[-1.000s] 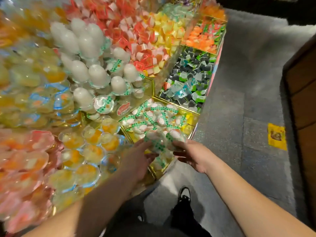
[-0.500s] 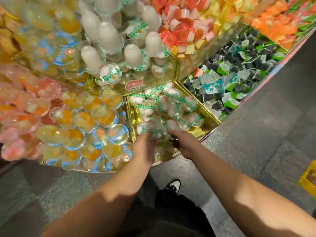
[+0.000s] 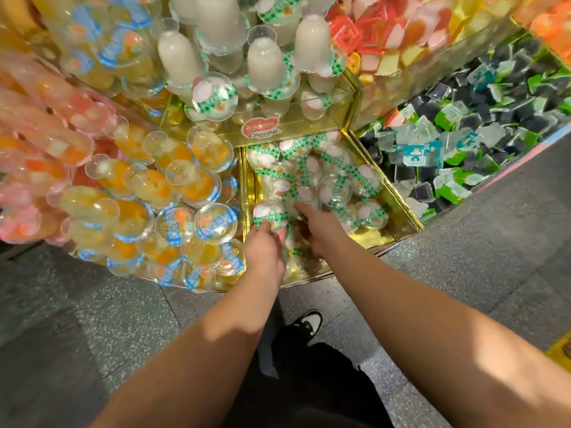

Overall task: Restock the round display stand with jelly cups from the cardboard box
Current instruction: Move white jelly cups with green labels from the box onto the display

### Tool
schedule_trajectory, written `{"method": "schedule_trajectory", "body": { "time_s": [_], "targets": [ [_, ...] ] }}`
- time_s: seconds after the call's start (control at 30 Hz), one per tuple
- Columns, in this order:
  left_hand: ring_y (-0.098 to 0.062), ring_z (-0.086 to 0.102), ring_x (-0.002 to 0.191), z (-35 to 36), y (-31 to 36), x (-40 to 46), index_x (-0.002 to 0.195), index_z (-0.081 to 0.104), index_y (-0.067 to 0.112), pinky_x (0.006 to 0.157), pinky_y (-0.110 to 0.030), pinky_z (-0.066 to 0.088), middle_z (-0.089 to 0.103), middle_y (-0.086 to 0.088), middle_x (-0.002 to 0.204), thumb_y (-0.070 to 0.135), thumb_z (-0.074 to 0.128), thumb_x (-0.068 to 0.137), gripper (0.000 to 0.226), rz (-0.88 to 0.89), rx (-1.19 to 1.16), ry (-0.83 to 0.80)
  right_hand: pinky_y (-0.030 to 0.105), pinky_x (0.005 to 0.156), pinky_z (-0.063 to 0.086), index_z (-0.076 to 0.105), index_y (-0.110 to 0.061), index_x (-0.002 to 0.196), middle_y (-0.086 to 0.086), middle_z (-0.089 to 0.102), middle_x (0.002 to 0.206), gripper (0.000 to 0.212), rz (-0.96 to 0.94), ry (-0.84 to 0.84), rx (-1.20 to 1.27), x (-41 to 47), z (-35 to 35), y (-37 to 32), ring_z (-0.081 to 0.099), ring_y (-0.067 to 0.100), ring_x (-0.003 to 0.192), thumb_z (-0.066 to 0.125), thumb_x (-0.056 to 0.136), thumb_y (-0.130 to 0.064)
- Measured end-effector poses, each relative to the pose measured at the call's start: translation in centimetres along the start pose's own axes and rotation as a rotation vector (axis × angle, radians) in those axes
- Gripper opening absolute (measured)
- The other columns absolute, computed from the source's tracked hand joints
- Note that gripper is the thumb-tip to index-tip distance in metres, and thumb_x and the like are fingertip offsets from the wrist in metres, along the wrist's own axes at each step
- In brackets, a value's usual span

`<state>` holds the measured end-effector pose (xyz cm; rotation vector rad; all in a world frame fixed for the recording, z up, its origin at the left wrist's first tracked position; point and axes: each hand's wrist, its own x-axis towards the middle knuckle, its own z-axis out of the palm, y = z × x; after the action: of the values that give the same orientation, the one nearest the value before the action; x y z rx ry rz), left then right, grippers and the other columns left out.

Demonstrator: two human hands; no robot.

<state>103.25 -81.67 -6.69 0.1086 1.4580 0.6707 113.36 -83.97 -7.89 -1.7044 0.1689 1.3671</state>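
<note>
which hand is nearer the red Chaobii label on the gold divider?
Right. The right hand reaches further into the green-lidded cup bin, fingertips below the Chaobii label. The left hand sits lower, near the bin's front-left corner.

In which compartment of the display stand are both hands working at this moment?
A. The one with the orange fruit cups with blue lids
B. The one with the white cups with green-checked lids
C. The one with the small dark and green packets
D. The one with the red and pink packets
B: the left hand and the right hand both reach among the white cups with green-checked lids in the gold-walled compartment.
</note>
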Motion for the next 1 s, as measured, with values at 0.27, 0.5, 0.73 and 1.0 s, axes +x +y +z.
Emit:
{"method": "schedule_trajectory", "body": {
  "time_s": [0.27,0.5,0.73,1.0],
  "targets": [
    [-0.027,0.061,0.114,1.0,-0.1,0.2,0.147,0.036,0.008,0.101,-0.034,0.050,0.049,-0.008,0.133,0.012,0.050,0.102,0.047,0.062,-0.048,-0.009,0.042,0.089,0.054,0.057,-0.007,0.105,0.004,0.065,0.094,0.050,-0.033,0.092,-0.083,1.6,0.1,0.2,0.063,0.024,0.091,0.077,0.079,-0.045],
    [-0.022,0.064,0.101,1.4,0.2,0.3,0.151,0.029,0.010,0.102,-0.035,0.049,0.051,-0.010,0.132,0.015,0.050,0.103,0.053,0.101,-0.043,-0.014,0.042,0.080,0.061,0.058,-0.003,0.117,0.006,0.069,0.093,0.068,-0.026,0.055,-0.138,1.7,0.4,0.1,0.072,0.021,0.082,0.075,0.075,-0.054],
    [-0.015,0.067,0.087,1.0,0.2,1.5,0.135,0.050,0.007,0.100,-0.038,0.045,0.062,-0.007,0.122,0.036,0.051,0.101,0.045,0.022,0.119,-0.008,0.047,0.086,0.058,0.055,-0.007,0.129,0.006,0.066,0.102,0.118,-0.008,0.058,-0.275,1.6,0.1,-0.2,0.068,0.026,0.090,0.058,0.039,-0.083],
    [-0.028,0.066,0.103,0.9,2.0,-1.1,0.142,0.043,0.007,0.081,-0.034,0.052,0.059,-0.009,0.129,0.041,0.044,0.103,0.052,-0.015,0.069,0.098,0.044,0.097,0.051,0.049,-0.006,0.138,0.009,0.060,0.128,0.104,0.019,0.014,-0.313,-0.7,-0.9,-0.9,0.060,0.031,0.114,0.068,0.064,-0.077]
  ]
}}
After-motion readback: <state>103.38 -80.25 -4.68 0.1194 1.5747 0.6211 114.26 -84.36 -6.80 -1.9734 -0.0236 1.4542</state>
